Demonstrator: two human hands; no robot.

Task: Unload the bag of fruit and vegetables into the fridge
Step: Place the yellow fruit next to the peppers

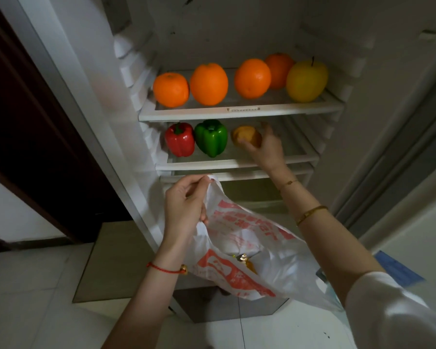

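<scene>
My left hand (186,205) grips the top edge of a white plastic bag (262,248) with red print, held in front of the open fridge. Something yellow with a shiny wrapper (244,260) shows inside the bag. My right hand (267,147) reaches onto the middle shelf (237,163) and is closed on an orange-yellow pepper (244,136). A red pepper (179,139) and a green pepper (210,137) stand to its left on that shelf. The upper shelf (237,110) carries several oranges (209,84) and a yellow apple (307,81) at the right.
The fridge's left wall (91,79) and a dark wooden door (23,122) stand at the left. The fridge door (400,122) is open at the right. A drawer front (237,176) sits under the middle shelf. Pale tiled floor (35,285) lies below.
</scene>
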